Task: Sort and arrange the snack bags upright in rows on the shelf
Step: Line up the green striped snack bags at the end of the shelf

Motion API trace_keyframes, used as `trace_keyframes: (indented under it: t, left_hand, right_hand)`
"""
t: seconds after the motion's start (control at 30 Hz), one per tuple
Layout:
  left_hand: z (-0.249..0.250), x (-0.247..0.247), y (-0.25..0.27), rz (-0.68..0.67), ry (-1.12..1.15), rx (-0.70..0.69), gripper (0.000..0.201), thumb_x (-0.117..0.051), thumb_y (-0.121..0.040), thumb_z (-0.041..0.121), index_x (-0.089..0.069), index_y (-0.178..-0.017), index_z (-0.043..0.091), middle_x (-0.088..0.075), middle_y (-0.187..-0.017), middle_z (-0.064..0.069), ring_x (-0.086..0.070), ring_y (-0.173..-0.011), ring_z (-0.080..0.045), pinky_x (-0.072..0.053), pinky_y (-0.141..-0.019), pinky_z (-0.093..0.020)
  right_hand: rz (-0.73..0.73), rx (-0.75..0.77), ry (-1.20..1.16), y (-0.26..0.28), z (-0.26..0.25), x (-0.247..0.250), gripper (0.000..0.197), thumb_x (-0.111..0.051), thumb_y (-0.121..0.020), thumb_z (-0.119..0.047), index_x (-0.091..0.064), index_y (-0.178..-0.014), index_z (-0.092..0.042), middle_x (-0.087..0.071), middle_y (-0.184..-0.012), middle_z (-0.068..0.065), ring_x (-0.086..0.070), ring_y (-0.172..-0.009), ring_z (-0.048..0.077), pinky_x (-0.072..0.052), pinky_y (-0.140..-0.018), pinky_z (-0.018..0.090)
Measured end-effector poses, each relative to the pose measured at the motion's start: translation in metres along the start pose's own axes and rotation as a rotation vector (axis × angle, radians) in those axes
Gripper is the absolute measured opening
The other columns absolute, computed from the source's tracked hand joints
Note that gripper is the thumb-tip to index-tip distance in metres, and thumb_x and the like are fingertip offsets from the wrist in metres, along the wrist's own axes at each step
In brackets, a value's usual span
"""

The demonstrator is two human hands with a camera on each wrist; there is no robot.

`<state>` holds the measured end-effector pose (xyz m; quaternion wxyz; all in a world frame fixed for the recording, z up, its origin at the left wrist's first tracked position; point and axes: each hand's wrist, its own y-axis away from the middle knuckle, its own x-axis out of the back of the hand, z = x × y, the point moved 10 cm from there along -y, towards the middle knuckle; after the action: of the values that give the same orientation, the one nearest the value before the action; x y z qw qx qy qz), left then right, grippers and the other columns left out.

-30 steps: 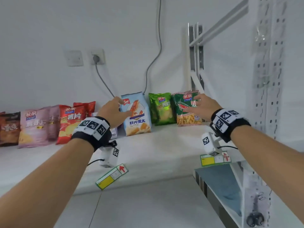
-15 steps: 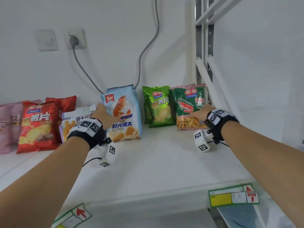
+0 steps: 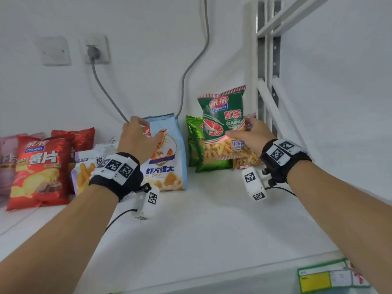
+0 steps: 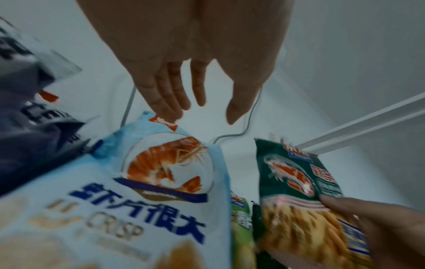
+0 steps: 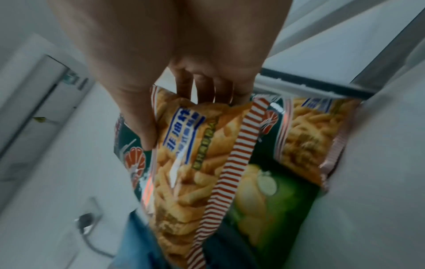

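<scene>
My right hand (image 3: 239, 130) pinches a dark green shrimp-stick bag (image 3: 222, 115), thumb on its front and fingers behind, and holds it raised above the white shelf (image 3: 212, 219). The right wrist view shows the same grip (image 5: 184, 120) on this bag (image 5: 184, 182). A second shrimp-stick bag (image 3: 246, 163) leans behind it, and a light green chip bag (image 3: 199, 153) stands to the left. My left hand (image 3: 146, 129) is open, with its straight fingers (image 4: 165, 109) at the top corner of the upright light blue shrimp-crisp bag (image 4: 138, 200).
Left of the blue bag lie a purple-white fries bag (image 3: 84, 172), red chip bags (image 3: 38, 170) and a pink bag (image 3: 4, 164). A wall socket (image 3: 95, 49) with grey cables is behind. A white shelf upright (image 3: 265, 81) stands on the right. A price label (image 3: 322, 279) sits on the front edge.
My right hand has taken hold of the front dark green bag and lifted it off the shelf. My left hand rose from the blue bag's side to its top corner.
</scene>
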<state>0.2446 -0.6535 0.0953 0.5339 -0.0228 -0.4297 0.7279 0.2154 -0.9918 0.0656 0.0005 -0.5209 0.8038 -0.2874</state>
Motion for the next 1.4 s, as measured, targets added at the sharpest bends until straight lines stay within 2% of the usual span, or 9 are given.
trace_keyframes:
  t: [0.07,0.23,0.4,0.6,0.73,0.93,1.0,1.23,1.4]
  left_hand:
    - [0.007,-0.014,0.006,-0.084,0.173,0.000,0.040,-0.077,-0.090,0.043,-0.055,-0.115,0.020,-0.066,-0.113,-0.004,-0.065,-0.091,-0.017,-0.054,-0.071,-0.028]
    - [0.019,-0.056,0.031,-0.384,0.453,0.069,0.076,-0.080,-0.069,0.065,-0.054,-0.126,0.021,-0.074,-0.115,-0.003,-0.077,-0.095,-0.015,-0.063,-0.083,-0.034]
    - [0.018,-0.054,0.036,-0.325,0.380,0.060,0.066,-0.086,-0.075,0.052,-0.054,-0.124,0.021,-0.073,-0.114,0.001,-0.074,-0.101,-0.018,-0.061,-0.087,-0.038]
    - [0.018,-0.054,0.041,-0.339,0.489,0.078,0.052,-0.084,-0.083,0.032,-0.059,-0.126,0.017,-0.075,-0.120,0.001,-0.072,-0.111,-0.020,-0.060,-0.095,-0.043]
    - [0.021,-0.060,0.048,-0.382,0.546,0.092,0.052,-0.081,-0.087,0.026,-0.056,-0.132,0.016,-0.075,-0.121,-0.003,-0.073,-0.109,-0.022,-0.059,-0.098,-0.048]
    - [0.021,-0.054,0.049,-0.349,0.583,0.088,0.077,-0.086,-0.063,0.050,-0.053,-0.127,0.020,-0.072,-0.119,-0.004,-0.075,-0.100,-0.015,-0.063,-0.082,-0.031]
    - [0.021,-0.053,0.050,-0.349,0.596,0.090,0.080,-0.086,-0.058,0.049,-0.054,-0.125,0.018,-0.072,-0.117,-0.007,-0.076,-0.102,-0.019,-0.064,-0.086,-0.037]
    - [0.026,-0.049,0.052,-0.351,0.691,0.077,0.043,-0.074,-0.092,0.014,-0.058,-0.132,0.009,-0.075,-0.118,-0.006,-0.074,-0.102,-0.019,-0.060,-0.089,-0.037]
    - [0.030,-0.054,0.056,-0.385,0.743,0.106,0.043,-0.073,-0.094,0.015,-0.057,-0.134,0.011,-0.078,-0.106,0.002,-0.076,-0.095,-0.013,-0.058,-0.091,-0.037]
  right_hand:
    - [-0.036,0.036,-0.075,0.007,-0.015,-0.016,0.050,-0.086,-0.082,-0.037,-0.064,-0.123,-0.019,-0.077,-0.112,-0.001,-0.076,-0.098,0.021,-0.061,-0.092,0.045]
    - [-0.179,0.105,-0.169,0.026,-0.028,-0.055,0.044,-0.087,-0.082,-0.031,-0.064,-0.119,-0.022,-0.080,-0.109,0.000,-0.078,-0.100,0.025,-0.059,-0.096,0.054]
    - [-0.266,0.135,-0.178,0.039,-0.033,-0.072,0.047,-0.085,-0.083,-0.033,-0.063,-0.123,-0.021,-0.080,-0.110,-0.001,-0.078,-0.099,0.015,-0.062,-0.092,0.043]
    - [-0.364,0.053,-0.312,0.045,-0.023,-0.082,0.031,-0.074,-0.093,-0.032,-0.066,-0.121,-0.023,-0.079,-0.114,0.001,-0.076,-0.104,0.020,-0.059,-0.092,0.037]
    - [-0.406,0.018,-0.427,0.047,-0.021,-0.085,0.027,-0.074,-0.092,-0.020,-0.069,-0.118,-0.017,-0.080,-0.112,0.006,-0.078,-0.100,0.021,-0.063,-0.079,0.029]
    - [-0.359,0.097,-0.375,0.049,-0.025,-0.075,0.044,-0.083,-0.078,-0.034,-0.069,-0.116,-0.020,-0.081,-0.108,0.002,-0.079,-0.098,0.022,-0.064,-0.085,0.037]
    - [-0.355,0.127,-0.375,0.051,-0.028,-0.070,0.045,-0.085,-0.076,-0.036,-0.070,-0.116,-0.021,-0.081,-0.107,0.001,-0.079,-0.098,0.021,-0.065,-0.082,0.034]
    - [-0.435,0.055,-0.546,0.056,-0.029,-0.076,0.039,-0.075,-0.083,-0.037,-0.068,-0.117,-0.019,-0.078,-0.110,0.002,-0.075,-0.095,0.017,-0.061,-0.086,0.033]
    - [-0.445,0.031,-0.577,0.061,-0.028,-0.077,0.045,-0.078,-0.084,-0.035,-0.069,-0.123,-0.014,-0.076,-0.120,0.011,-0.074,-0.104,0.025,-0.060,-0.094,0.043]
